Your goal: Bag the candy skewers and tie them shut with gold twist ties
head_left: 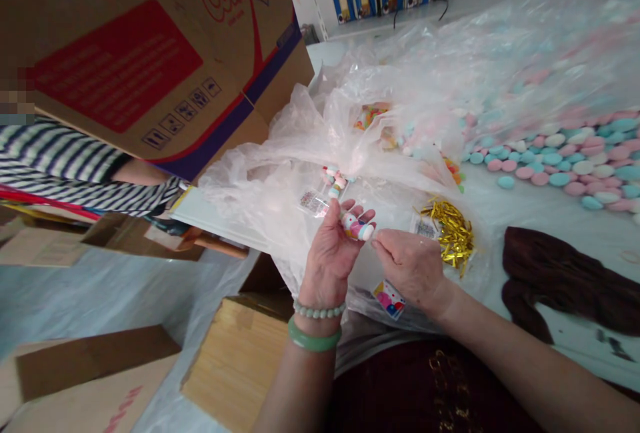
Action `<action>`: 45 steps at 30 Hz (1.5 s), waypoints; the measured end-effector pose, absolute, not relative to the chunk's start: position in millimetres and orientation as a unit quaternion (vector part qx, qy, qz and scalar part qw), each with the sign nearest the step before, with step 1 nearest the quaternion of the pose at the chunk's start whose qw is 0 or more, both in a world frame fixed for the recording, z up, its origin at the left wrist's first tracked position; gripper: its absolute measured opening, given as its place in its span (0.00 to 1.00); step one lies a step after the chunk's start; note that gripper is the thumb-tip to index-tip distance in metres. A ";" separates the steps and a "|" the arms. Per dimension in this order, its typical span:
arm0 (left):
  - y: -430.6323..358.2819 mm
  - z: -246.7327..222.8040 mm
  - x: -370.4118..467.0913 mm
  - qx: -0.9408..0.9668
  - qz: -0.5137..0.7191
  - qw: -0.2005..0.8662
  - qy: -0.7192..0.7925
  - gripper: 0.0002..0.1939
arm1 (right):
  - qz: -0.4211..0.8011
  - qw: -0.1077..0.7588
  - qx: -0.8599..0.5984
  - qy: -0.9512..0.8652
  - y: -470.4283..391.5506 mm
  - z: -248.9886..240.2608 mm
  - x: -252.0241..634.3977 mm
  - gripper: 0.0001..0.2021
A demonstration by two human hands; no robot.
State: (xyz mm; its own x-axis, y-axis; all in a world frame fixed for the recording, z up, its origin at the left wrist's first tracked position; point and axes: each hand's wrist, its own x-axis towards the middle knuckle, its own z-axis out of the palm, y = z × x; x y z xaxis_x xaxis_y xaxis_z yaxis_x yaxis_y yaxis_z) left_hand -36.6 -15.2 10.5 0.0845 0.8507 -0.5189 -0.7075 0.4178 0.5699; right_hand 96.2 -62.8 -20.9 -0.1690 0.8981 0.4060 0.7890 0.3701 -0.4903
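My left hand (336, 246), palm up, holds a small clear packet of pastel candies (356, 226) with a colourful label. At the packet's right end, my right hand (407, 263) is closed in a pinch; what lies between its fingertips is too small to make out. Gold twist ties (453, 233) lie in a heap just beyond my right hand. A colourful card (389, 299) rests below it. Another candy packet (336, 183) sits past my left fingertips, beside a printed code label (313, 203).
A large cardboard box (165, 39) stands at the left, with a person's striped sleeve (60, 159) behind it. Loose pastel candies (560, 166) spread under plastic sheeting (450, 73) at the right. Dark cloth (565, 279) lies right of my forearm. Open boxes (240, 359) stand below.
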 end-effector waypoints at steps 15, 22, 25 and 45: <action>-25.6 1.6 -17.3 0.049 0.566 0.749 0.339 0.21 | 0.041 0.441 -0.533 -0.721 -72.0 -34.3 91.6 0.08; -28.1 3.8 -11.5 0.081 0.553 0.745 0.365 0.21 | -0.018 0.404 -0.479 -0.779 -74.0 -34.0 97.6 0.13; -30.1 2.2 -10.6 0.128 0.546 0.736 0.378 0.19 | 0.012 0.409 -0.487 -0.772 -73.0 -34.9 99.7 0.13; -23.2 -8.9 -18.1 0.117 0.566 0.719 0.387 0.09 | 0.278 0.424 -0.563 -0.653 -64.8 -28.0 108.9 0.09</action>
State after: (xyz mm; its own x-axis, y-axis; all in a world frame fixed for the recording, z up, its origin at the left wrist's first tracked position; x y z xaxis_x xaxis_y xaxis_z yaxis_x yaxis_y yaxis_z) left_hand -18.1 -23.2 -8.9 0.0611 0.9038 -0.4236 -0.7230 0.3326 0.6055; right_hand 108.9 -64.8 -28.0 -0.0064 0.9706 0.2406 0.4989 0.2116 -0.8404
